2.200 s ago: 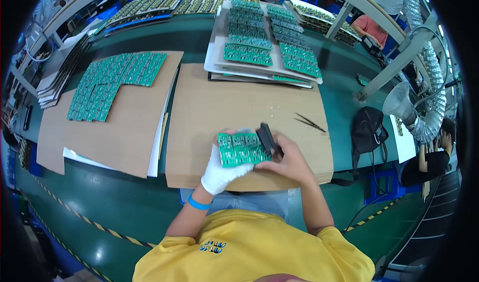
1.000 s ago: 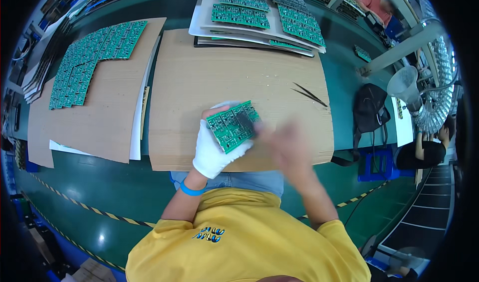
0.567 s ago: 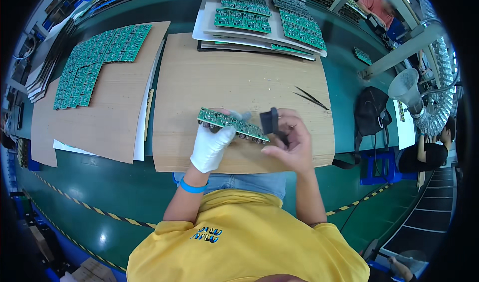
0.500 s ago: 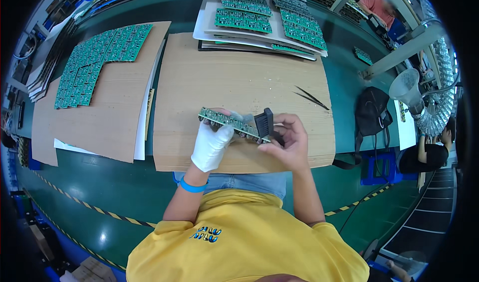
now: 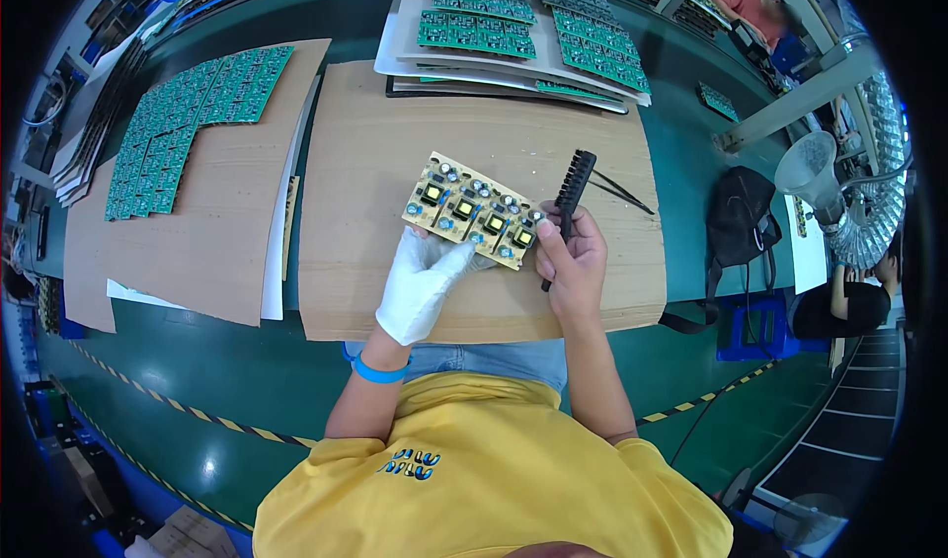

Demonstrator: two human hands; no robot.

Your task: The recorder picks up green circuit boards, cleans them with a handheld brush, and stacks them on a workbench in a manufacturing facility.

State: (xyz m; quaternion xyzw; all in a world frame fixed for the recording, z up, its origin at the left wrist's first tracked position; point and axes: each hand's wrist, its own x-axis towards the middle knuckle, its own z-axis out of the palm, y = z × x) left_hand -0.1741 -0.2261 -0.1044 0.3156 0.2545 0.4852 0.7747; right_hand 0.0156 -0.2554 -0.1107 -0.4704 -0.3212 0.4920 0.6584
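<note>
My left hand [image 5: 423, 279], in a white glove, is closed on the lower left edge of a circuit board panel [image 5: 472, 212]. The panel's component side faces up, with yellow-topped transformers and round capacitors in a row. My bare right hand [image 5: 575, 264] grips a black brush [image 5: 575, 188], its bristled head pointing away from me. The thumb of that hand also touches the panel's right end. Tweezers [image 5: 624, 195] lie on the cardboard [image 5: 346, 193] just beyond the brush, partly hidden by it.
A second cardboard sheet [image 5: 237, 222] on the left bears rows of green boards [image 5: 168, 143]. More green boards [image 5: 479, 35] lie on stacked sheets at the back. To the right are a black bag [image 5: 739, 217] and a funnel-ended duct [image 5: 808, 168]. Other people sit at the right.
The panel has been turned from its green side to its component side and tilted up flat toward me. The brush has come off the board and now stands upright beside its right end.
</note>
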